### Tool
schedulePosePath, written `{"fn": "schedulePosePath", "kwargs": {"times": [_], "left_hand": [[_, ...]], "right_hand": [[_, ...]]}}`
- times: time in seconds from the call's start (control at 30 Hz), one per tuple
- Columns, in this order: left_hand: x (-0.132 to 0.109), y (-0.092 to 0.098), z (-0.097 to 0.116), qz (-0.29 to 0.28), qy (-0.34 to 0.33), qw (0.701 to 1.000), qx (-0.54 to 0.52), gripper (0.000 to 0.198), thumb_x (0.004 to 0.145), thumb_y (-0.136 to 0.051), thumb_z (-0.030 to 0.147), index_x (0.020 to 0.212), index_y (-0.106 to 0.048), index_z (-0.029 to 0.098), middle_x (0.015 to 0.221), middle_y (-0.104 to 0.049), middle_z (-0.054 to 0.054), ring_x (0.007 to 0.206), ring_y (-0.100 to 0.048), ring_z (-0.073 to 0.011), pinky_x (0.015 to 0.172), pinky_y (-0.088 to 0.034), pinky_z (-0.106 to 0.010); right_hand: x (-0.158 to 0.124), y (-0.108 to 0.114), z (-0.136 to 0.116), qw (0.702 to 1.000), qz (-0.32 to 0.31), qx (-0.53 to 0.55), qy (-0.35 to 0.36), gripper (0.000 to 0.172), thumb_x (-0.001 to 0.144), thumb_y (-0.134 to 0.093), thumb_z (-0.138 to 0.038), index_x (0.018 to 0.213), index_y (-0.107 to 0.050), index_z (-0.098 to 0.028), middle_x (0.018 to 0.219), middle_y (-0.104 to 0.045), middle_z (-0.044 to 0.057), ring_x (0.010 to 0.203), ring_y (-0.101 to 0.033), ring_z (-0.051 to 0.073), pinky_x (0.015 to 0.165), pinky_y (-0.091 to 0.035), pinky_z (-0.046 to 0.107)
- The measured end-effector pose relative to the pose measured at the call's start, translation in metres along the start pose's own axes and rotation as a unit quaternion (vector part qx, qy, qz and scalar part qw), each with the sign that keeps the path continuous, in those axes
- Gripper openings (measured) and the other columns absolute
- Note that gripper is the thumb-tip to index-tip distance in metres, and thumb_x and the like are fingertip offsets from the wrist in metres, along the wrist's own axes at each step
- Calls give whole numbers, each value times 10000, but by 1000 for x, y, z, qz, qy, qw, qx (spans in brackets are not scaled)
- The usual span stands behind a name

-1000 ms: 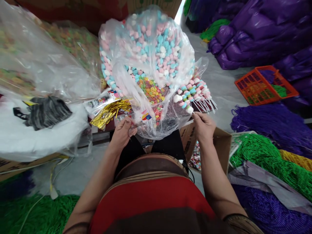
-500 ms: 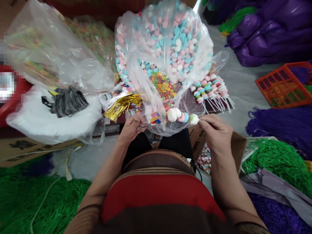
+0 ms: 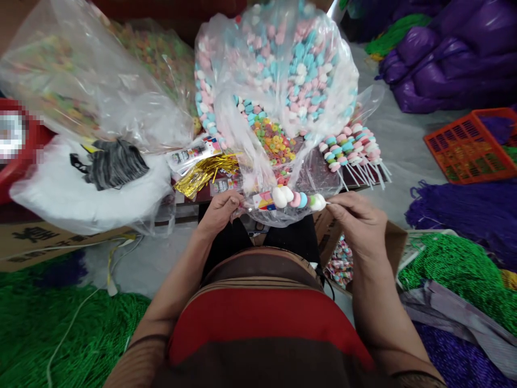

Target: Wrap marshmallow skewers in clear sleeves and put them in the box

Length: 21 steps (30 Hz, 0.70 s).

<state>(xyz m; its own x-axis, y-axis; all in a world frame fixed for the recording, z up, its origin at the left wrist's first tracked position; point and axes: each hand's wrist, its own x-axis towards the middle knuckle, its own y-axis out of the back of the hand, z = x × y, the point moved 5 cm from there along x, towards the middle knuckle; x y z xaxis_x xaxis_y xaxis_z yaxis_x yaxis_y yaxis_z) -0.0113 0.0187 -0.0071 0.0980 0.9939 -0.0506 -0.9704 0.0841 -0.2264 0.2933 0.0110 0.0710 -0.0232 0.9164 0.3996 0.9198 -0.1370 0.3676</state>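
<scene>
My right hand (image 3: pixel 355 218) pinches the stick end of a marshmallow skewer (image 3: pixel 297 200) held level, with white, pink, blue and green pieces on it. My left hand (image 3: pixel 220 210) is closed on a small clear printed wrapper (image 3: pixel 262 200) at the skewer's other end. Just behind lies a big clear bag of pastel marshmallows (image 3: pixel 283 70) and a pile of coloured candy rings (image 3: pixel 273 141). Several finished skewers (image 3: pixel 350 148) lie in a row to the right.
Gold twist ties (image 3: pixel 202 172) and printed wrappers (image 3: pixel 194 154) lie left of the rings. Large clear bags (image 3: pixel 81 91) fill the left side. An orange crate (image 3: pixel 470 145), purple bags (image 3: pixel 444 59) and green (image 3: pixel 456 264) and purple bead bundles lie right. A cardboard box (image 3: pixel 388 237) stands by my right knee.
My right hand took a skewer from the row and brought it level in front of me. My left hand holds the wrapper, whose end now meets the skewer.
</scene>
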Motion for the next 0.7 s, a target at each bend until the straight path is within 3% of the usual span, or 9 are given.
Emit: {"fn": "schedulePosePath", "kwargs": {"times": [0.13, 0.33, 0.7], "left_hand": [[0, 1, -3, 7, 6, 1000, -9, 630, 695, -749, 782, 676, -644, 162, 544, -575, 13, 429, -448, -64, 406, -317, -203], [2, -10, 5, 15, -8, 997, -70, 672, 652, -755, 812, 601, -523, 184, 432, -462, 56, 367, -437, -68, 385, -310, -196], [5, -10, 3, 17, -5, 998, -66, 655, 659, -768, 791, 631, -522, 185, 470, -468, 54, 363, -393, -57, 368, -274, -186]], "right_hand": [[-5, -1, 10, 999, 24, 24, -31, 83, 836, -801, -374, 855, -822, -296, 779, -751, 9, 711, -680, 180, 669, -552, 335], [-17, -15, 12, 997, 54, 44, -34, 59, 843, -798, -324, 888, -825, -296, 770, -752, -6, 672, -656, 160, 640, -521, 311], [-14, -5, -7, 999, 13, -33, -4, 77, 890, -749, -322, 899, -823, -306, 779, -767, 14, 701, -689, 188, 637, -545, 333]]}}
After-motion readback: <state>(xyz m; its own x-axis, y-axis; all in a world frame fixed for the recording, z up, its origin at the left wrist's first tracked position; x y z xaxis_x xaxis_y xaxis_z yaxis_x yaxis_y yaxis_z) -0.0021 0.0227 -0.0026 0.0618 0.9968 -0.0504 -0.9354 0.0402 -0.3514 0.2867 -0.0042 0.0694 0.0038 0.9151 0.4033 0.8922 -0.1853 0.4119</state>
